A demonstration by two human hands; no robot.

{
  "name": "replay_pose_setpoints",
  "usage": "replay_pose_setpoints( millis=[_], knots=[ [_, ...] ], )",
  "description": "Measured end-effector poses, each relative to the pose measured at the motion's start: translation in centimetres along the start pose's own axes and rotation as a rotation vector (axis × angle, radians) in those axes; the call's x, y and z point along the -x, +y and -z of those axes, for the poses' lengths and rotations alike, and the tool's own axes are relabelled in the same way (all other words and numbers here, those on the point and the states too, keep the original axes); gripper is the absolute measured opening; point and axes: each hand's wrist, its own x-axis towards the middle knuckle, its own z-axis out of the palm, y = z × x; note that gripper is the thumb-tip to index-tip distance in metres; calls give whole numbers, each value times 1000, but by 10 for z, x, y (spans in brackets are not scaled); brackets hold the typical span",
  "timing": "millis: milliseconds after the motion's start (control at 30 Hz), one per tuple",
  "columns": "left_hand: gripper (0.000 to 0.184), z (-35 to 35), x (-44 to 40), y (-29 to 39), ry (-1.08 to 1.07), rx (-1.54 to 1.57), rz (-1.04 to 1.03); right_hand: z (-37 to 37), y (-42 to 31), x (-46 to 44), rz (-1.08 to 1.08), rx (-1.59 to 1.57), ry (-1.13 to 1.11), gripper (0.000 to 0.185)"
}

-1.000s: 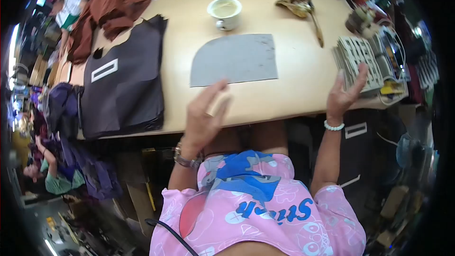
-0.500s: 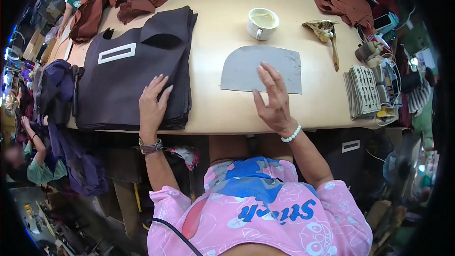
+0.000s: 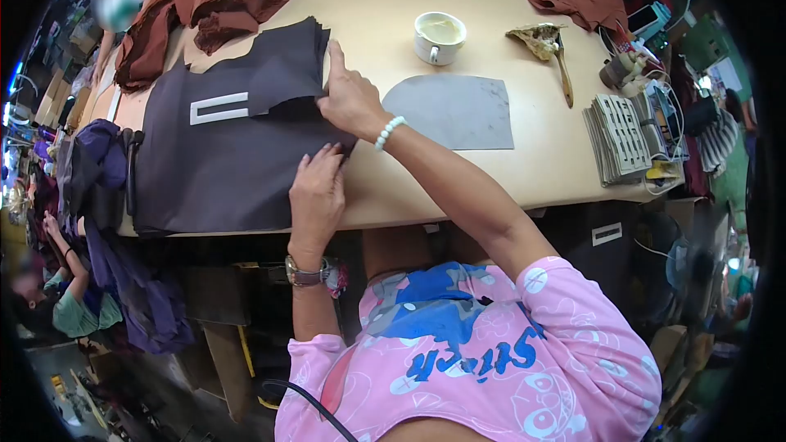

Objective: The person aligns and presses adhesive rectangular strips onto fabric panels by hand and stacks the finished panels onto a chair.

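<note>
"What's just changed?"

"The right hand (image 3: pixel 354 102) has left the gray round-cornered piece (image 3: pixel 454 115) and crossed over to the right edge of the stack of dark sheets (image 3: pixel 221 168). The left hand (image 3: pixel 318 195) is at that edge too, nearer the body."

"And what does that mean for the work?"

"My reading: both hands now attend to the stack, and the gray piece sits idle, just right of the right wrist."

"How's the grip?"

"The right index finger points out, apart from the others. I can't tell whether either hand pinches a sheet; the contact is hidden under the fingers."

"Anything different on the stack?"

"Left of the right hand, a flap (image 3: pixel 282 74) of the top sheet now seems to cover one end of the white rectangular frame (image 3: pixel 195 112)."

"Any writing?"

"Below the hands, 'Stitch' in blue lettering (image 3: pixel 475 360) on the pink shirt (image 3: pixel 565 336), broken by a fold. Beyond the right hand, the white handled cup (image 3: pixel 440 45) shows a small mark I can't read. Far right of the grip, the slotted cards (image 3: pixel 621 135) show no legible words. I find no brand label."
</note>
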Motion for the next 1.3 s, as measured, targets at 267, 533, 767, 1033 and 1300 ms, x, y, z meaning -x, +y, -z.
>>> replay_pose_setpoints(
  millis=[267, 533, 767, 1033, 1300],
  knots=[
    [29, -54, 2, 77, -238, 202, -129, 48, 82, 24, -96, 178, 248, 74],
    [41, -46, -23, 83, -102, 156, -105, 140, 214, 91, -101, 132, 373, 78],
    [57, -70, -27, 48, -236, -158, -36, 182, 261, 101, -137, 140, 306, 76],
    [63, -87, -30, 48, -305, -244, -6, 200, 251, 98, -8, 558, 477, 86],
    [61, -94, -26, 48, -249, -234, 13, 155, 166, 116, 280, 276, 326, 49]
  ],
)
